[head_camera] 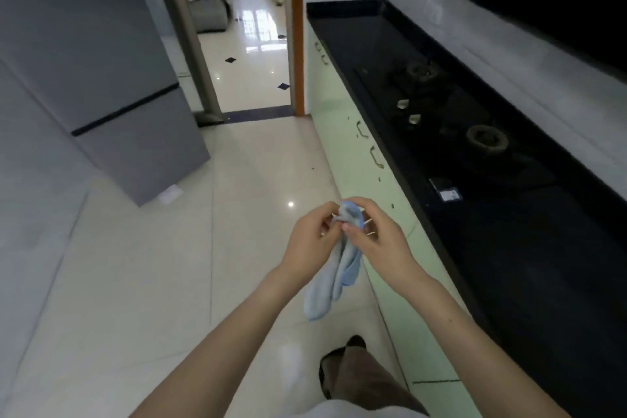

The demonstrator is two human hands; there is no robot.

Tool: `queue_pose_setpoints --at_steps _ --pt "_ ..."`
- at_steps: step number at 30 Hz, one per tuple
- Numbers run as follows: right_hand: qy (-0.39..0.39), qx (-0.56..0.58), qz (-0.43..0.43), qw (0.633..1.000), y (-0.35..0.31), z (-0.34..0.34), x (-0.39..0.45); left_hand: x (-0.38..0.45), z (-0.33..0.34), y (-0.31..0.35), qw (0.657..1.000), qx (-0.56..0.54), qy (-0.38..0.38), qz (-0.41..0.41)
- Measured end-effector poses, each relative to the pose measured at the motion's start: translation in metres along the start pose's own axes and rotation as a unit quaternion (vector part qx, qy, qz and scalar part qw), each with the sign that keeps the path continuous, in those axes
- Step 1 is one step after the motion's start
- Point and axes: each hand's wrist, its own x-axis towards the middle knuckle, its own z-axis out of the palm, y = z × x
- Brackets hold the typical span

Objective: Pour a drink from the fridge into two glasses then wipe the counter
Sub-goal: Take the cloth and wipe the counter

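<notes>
A light blue cloth (334, 276) hangs down between my two hands over the tiled floor. My left hand (310, 236) pinches its top edge from the left. My right hand (373, 236) grips the same bunched top from the right, thumb and fingers curled round it. The black counter (529, 248) runs along the right side, a little to the right of my hands. The grey fridge (101, 78) stands at the left with its doors closed. No glasses or drink are in view.
A built-in gas hob (451, 112) with two burners and two knobs sits in the counter. Pale green cabinet fronts (342, 132) with handles run below it. A doorway (251, 44) straight ahead opens to a room with sofas. My leg and shoe (342, 370) show at the bottom.
</notes>
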Motion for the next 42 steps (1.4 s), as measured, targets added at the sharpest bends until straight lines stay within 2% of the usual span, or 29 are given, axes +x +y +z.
queue_pose_setpoints --at_steps 5,12,23,27,31,36,42 --pt "-0.047 -0.043 -0.043 0.997 0.005 0.020 0.082 0.052 -0.025 -0.030 0.998 0.009 0.051 -0.034" --pt "-0.091 -0.029 -0.089 0.991 0.005 0.021 0.206 0.137 -0.055 -0.048 0.988 -0.024 0.135 -0.071" --pt "-0.100 -0.012 -0.162 0.982 -0.012 0.023 0.388 0.264 -0.093 -0.119 0.969 0.026 0.203 -0.141" --pt "-0.089 -0.017 -0.168 0.982 -0.016 0.033 0.448 0.321 -0.109 -0.153 0.971 0.042 0.176 -0.153" --pt "-0.063 -0.011 -0.160 0.985 -0.020 0.047 0.505 0.384 -0.125 -0.188 0.981 0.057 0.138 -0.126" --pt "-0.016 -0.014 -0.111 0.994 -0.032 0.067 0.582 0.472 -0.158 -0.215 0.994 0.034 0.088 -0.058" --pt "0.073 -0.007 -0.071 0.995 -0.040 0.081 0.672 0.581 -0.210 -0.250 0.997 -0.030 0.045 -0.055"
